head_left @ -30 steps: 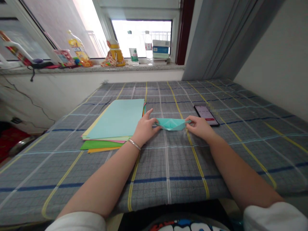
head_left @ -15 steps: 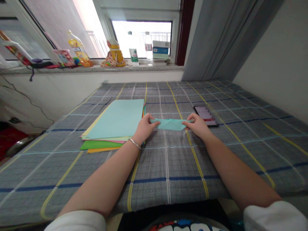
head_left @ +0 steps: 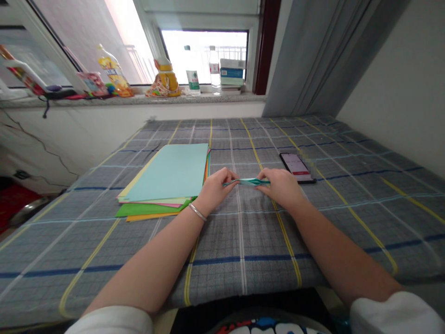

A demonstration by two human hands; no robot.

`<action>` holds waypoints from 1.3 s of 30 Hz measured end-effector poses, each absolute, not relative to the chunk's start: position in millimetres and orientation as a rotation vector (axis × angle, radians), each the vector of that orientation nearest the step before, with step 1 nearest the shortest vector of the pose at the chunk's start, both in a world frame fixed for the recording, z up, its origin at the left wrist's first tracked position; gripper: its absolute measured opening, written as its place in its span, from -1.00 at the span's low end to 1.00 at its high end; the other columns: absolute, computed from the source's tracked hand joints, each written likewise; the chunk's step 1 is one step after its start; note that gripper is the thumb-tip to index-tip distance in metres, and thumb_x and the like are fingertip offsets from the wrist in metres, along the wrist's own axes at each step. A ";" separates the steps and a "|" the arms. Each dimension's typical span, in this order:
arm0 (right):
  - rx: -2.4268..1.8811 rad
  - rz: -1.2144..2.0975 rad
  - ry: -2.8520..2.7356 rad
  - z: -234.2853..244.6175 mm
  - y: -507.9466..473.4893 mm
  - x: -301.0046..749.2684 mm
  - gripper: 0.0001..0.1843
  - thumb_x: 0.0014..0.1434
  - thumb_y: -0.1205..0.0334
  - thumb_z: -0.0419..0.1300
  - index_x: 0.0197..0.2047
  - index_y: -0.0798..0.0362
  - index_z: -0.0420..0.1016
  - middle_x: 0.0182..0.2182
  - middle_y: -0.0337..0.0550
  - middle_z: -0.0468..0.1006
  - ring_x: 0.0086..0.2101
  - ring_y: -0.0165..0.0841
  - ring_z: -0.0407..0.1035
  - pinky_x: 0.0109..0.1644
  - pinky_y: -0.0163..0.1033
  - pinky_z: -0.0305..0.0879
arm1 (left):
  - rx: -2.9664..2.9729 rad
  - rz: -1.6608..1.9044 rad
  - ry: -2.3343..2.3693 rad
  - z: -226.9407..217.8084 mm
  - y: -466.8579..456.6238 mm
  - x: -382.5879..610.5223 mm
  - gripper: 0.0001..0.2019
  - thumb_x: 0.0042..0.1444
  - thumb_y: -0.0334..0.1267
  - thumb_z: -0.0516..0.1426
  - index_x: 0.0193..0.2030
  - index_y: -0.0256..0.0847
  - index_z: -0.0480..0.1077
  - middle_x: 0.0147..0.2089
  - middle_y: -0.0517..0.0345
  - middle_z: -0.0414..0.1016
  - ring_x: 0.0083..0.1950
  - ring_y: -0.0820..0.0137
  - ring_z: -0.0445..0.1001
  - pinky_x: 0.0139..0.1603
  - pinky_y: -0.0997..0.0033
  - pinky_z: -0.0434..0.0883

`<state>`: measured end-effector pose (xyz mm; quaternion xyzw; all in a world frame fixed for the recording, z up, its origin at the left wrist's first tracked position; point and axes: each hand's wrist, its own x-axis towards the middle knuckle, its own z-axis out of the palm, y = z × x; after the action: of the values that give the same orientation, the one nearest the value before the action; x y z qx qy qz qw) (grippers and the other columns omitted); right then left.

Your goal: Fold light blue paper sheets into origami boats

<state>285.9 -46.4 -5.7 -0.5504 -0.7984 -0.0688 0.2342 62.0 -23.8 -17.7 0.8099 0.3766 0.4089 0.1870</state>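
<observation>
A folded piece of teal paper (head_left: 247, 182) is held just above the checked cloth, seen nearly edge-on as a thin strip. My left hand (head_left: 214, 189) pinches its left end between thumb and fingers. My right hand (head_left: 281, 186) grips its right end, fingers closed over it. Both hands sit close together in the middle of the surface. A silver bangle (head_left: 196, 212) is on my left wrist.
A stack of coloured paper sheets (head_left: 167, 178), light blue on top, lies left of my hands. A phone (head_left: 297, 167) with its screen lit lies to the right. Bottles and boxes (head_left: 167, 76) line the windowsill behind. A grey curtain (head_left: 313, 55) hangs at the back right.
The teal paper was open and spread wide between my hands. My hands have moved closer together and the paper has flattened into a thin strip.
</observation>
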 end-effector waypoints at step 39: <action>-1.755 -0.473 -2.328 -6.1 -53.3 274.9 -0.70 0.31 0.02 -0.01 -0.26 -0.04 0.46 -0.43 -0.22 0.60 -0.45 -0.33 0.43 -0.45 -0.26 -0.07 | 3.096 0.485 1.734 7.5 -31.9 50.1 -0.75 0.22 -0.44 -0.02 -0.15 -0.18 0.48 -0.23 0.03 0.59 -0.11 0.18 0.46 -0.02 0.07 0.18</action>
<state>274.9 -53.3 -6.1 -0.5914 -0.7848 -0.1596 0.0938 50.1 -31.9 7.5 0.8437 0.4724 0.1322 -0.2181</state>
